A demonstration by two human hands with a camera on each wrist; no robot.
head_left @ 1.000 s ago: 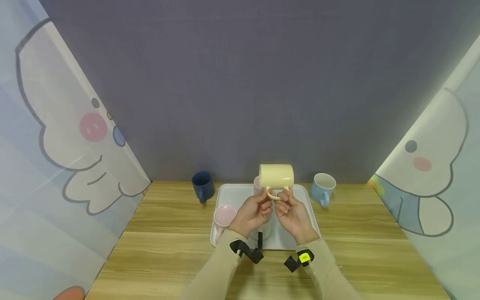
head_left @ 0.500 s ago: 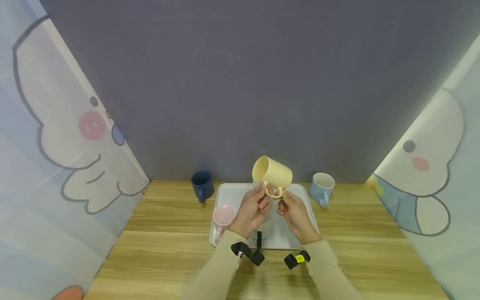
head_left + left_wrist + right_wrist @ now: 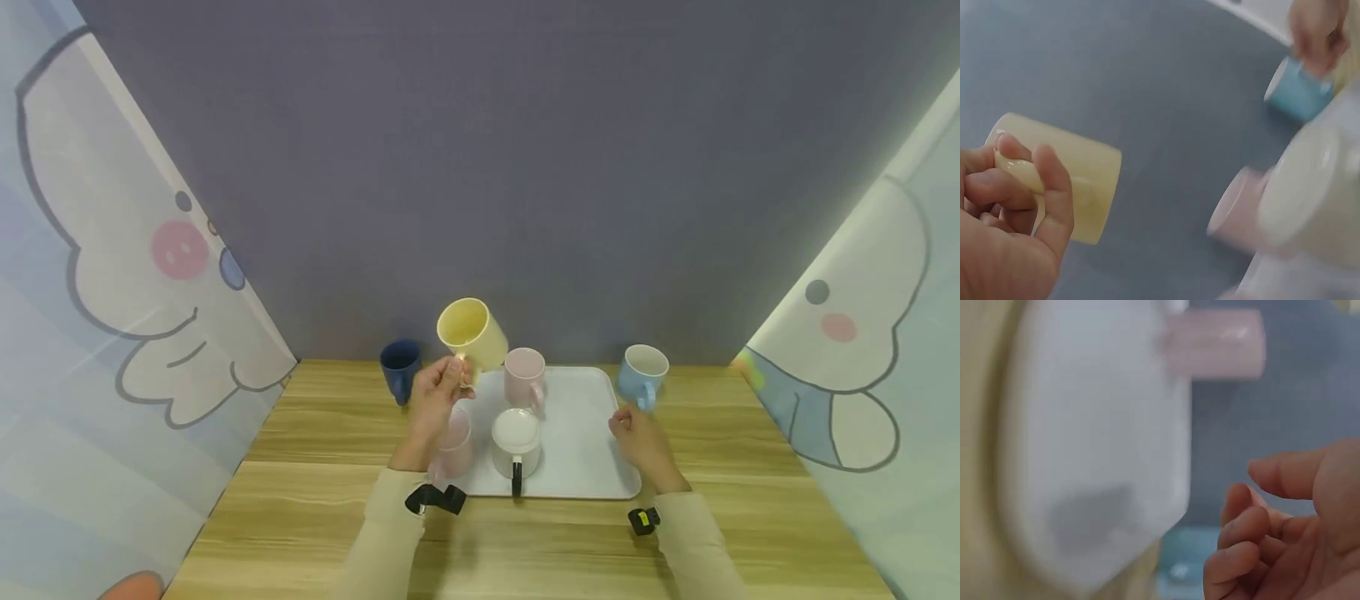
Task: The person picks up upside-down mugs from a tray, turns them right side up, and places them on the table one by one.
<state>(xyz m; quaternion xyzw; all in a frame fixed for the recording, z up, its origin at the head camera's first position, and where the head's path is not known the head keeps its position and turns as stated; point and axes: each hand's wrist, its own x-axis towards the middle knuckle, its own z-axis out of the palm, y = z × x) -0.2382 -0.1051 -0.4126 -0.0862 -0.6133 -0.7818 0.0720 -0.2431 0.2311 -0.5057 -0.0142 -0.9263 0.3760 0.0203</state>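
Note:
My left hand (image 3: 432, 408) holds a yellow mug (image 3: 477, 337) by its handle, raised above the tray's left side. The mug is tilted, its mouth toward the upper left. In the left wrist view, curled fingers (image 3: 1054, 187) wrap the handle beside the yellow body (image 3: 1088, 165). My right hand (image 3: 647, 446) hovers over the tray's right edge with loosely bent fingers and nothing in them. Just beyond it stands a light blue mug (image 3: 643, 371), white inside, its handle facing me. The right wrist view shows the thumb apart from the bent fingers (image 3: 1241, 528).
On the white tray (image 3: 585, 433) stand a pink mug (image 3: 523, 377) at the back, a white mug (image 3: 516, 442) with a black-ended handle in front, and another pink mug (image 3: 453, 446), partly hidden by my left hand. A dark blue mug (image 3: 399, 367) stands left of the tray.
Both hands were at the yellow mug's handle. My right hand has let go and moved right toward the light blue mug. My left hand has carried the yellow mug left, turning its mouth upward.

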